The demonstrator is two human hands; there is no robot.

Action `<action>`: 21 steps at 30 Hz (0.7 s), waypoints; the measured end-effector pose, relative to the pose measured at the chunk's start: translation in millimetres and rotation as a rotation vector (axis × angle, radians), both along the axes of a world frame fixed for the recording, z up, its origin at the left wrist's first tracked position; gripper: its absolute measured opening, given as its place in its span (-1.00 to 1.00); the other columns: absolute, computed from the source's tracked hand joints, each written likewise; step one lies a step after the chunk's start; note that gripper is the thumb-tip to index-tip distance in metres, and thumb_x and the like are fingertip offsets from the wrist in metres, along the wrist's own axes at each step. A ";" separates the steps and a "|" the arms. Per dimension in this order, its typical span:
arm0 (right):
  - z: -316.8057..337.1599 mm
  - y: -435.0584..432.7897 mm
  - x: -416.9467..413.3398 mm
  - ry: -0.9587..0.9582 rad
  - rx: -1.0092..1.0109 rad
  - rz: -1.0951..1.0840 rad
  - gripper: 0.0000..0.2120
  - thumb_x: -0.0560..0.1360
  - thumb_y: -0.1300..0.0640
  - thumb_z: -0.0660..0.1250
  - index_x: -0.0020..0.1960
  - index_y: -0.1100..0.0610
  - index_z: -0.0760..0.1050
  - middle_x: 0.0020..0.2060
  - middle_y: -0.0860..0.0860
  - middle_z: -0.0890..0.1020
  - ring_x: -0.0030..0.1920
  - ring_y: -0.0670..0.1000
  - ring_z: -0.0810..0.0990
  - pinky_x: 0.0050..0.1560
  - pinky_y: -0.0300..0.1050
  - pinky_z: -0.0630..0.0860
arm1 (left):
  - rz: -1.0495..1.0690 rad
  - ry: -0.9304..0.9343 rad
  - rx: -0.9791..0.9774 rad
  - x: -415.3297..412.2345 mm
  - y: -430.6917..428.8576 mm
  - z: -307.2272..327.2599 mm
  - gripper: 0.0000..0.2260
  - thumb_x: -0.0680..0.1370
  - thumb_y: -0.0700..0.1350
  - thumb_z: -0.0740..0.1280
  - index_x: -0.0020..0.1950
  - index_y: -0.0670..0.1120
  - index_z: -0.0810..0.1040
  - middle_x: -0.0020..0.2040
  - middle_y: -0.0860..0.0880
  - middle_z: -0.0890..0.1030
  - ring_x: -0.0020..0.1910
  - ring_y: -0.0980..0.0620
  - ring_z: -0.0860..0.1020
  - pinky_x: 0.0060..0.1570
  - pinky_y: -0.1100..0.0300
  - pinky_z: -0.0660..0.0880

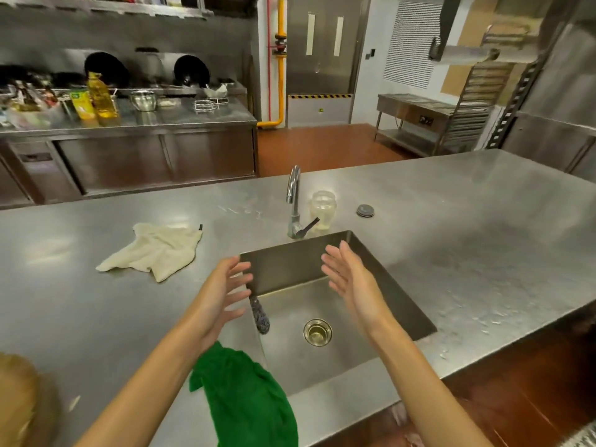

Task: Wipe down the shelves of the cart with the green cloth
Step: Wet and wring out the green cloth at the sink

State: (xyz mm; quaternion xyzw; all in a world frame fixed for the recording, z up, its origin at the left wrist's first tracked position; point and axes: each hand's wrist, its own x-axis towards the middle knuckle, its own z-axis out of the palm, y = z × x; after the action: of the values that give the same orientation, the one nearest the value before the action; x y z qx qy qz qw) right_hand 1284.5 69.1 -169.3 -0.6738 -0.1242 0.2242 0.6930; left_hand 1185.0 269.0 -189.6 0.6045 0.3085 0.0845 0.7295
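Hanging over the worktop [451, 221] edge by the sink [290, 262], the green cloth [245, 395] was partly hidden under the left forearm and cut off at the frame bottom. Left hand [222, 291] and right hand [351, 282] hovered above the sink, each grip released, fingers spread, holding nothing. A scrubber [260, 316] leaned on the sink's left wall. A white cloth [154, 250] lay left of the tap [294, 201]; a jar [322, 209] just right of it. No cart could be made out.

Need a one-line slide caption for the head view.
Both empty hands, left hand and right hand, open above the stainless steel sink; crumpled green cloth lies on its near-left rim.
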 end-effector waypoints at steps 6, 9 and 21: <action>-32.1 35.9 21.5 0.092 0.002 0.034 -0.43 0.57 -0.21 0.12 0.47 0.07 0.35 0.39 0.00 0.47 0.36 -0.05 0.47 0.47 -0.01 0.29 | 0.060 0.099 -0.060 6.3 29.5 -36.3 -0.64 0.62 0.21 0.15 0.25 0.07 0.58 0.26 0.00 0.60 0.26 -0.08 0.53 0.30 -0.14 0.41; -44.4 45.7 30.7 0.122 0.002 0.055 -0.34 0.48 -0.28 0.15 0.46 0.07 0.36 0.38 0.00 0.49 0.34 -0.05 0.48 0.45 -0.01 0.31 | 0.089 0.121 -0.083 7.8 37.0 -48.8 -0.64 0.62 0.21 0.15 0.26 0.07 0.57 0.26 -0.01 0.59 0.24 -0.08 0.52 0.21 -0.08 0.43; -99.5 54.9 53.3 0.262 -0.070 0.173 -0.42 0.59 -0.25 0.06 0.47 0.09 0.35 0.38 0.00 0.49 0.35 -0.04 0.48 0.47 0.01 0.29 | 0.197 0.210 -0.148 5.8 28.1 -93.3 -0.61 0.63 0.19 0.15 0.34 0.05 0.52 0.31 -0.03 0.56 0.30 -0.12 0.50 0.36 -0.19 0.38</action>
State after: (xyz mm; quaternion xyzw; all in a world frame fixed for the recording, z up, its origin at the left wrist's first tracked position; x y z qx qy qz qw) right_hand 1337.8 124.0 -268.8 -0.6492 -0.0826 0.3734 0.6575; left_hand 1190.8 297.1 -282.9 0.5215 0.4465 0.0690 0.7239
